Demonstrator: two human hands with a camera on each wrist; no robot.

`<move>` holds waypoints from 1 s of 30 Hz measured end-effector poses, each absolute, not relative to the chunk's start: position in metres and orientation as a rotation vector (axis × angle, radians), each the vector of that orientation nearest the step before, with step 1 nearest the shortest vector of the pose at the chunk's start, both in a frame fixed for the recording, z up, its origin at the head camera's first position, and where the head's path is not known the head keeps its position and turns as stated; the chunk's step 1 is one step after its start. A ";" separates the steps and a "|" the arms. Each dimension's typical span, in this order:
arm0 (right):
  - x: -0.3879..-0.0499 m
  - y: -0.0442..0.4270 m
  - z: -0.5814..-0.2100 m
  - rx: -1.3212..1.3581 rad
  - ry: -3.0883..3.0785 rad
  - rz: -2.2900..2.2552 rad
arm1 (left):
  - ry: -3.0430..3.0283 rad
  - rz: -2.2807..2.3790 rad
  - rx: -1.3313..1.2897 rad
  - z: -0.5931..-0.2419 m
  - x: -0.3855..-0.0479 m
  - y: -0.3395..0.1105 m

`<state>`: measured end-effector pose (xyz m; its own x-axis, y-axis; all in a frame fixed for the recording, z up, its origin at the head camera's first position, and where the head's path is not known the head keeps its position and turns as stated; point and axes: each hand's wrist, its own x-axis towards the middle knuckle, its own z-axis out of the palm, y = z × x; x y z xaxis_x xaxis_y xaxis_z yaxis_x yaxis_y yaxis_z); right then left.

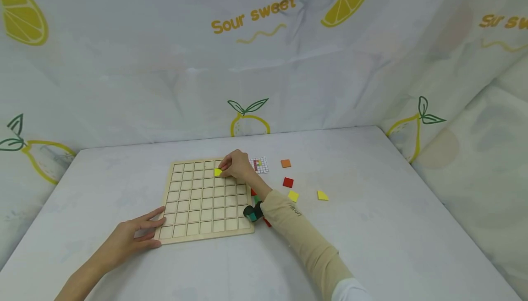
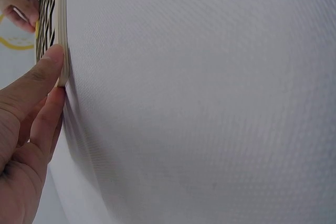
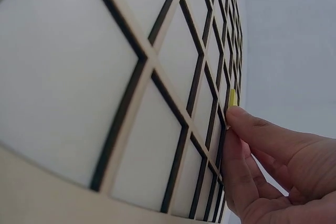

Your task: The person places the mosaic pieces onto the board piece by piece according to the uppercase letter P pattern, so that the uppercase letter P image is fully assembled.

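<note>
A wooden grid board [image 1: 205, 237] lies flat on the white table. The right hand [image 1: 239, 166] pinches a yellow piece [image 1: 217, 172] between thumb and fingers at a cell near the board's far edge; the right wrist view shows this piece [image 3: 232, 97] at the fingertips of the hand [image 3: 278, 166], against the grid. At the board's near left corner, the left hand [image 1: 128, 241] touches the edge. In the left wrist view the thumb and fingers of that hand [image 2: 31, 114] hold the board's corner [image 2: 63, 72] from both sides.
Right of the board lie a small printed pattern card [image 1: 260, 165], an orange square [image 1: 286, 163], a red square [image 1: 288, 182], a yellow piece [image 1: 293, 196] and a yellow rounded piece [image 1: 322, 195]. Red and green pieces lie partly hidden under the right forearm. A patterned cloth stands behind.
</note>
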<state>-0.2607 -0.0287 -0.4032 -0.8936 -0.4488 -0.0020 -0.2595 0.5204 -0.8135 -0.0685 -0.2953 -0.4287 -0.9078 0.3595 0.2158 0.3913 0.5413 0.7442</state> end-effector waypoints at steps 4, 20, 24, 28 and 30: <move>-0.261 -0.027 -0.403 -0.611 2.534 -1.326 | -2.725 -1.337 -0.666 -0.428 -0.068 -0.295; -0.258 0.004 -0.393 -0.439 2.383 -1.492 | -2.753 -1.271 -0.662 -0.425 -0.069 -0.295; -0.257 0.021 -0.390 -0.384 2.335 -1.519 | -2.737 -1.270 -0.670 -0.426 -0.070 -0.295; -0.257 0.039 -0.388 -0.373 2.253 -1.575 | -2.750 -1.310 -0.660 -0.427 -0.069 -0.296; -0.257 0.048 -0.386 -0.374 2.238 -1.587 | -2.757 -1.314 -0.658 -0.428 -0.068 -0.296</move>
<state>-0.2572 0.0481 -0.3865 -0.8962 -0.4193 -0.1448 -0.0019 0.3301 -0.9440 -0.0676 -0.2961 -0.4277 -0.9112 0.3645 0.1920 0.3787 0.5574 0.7388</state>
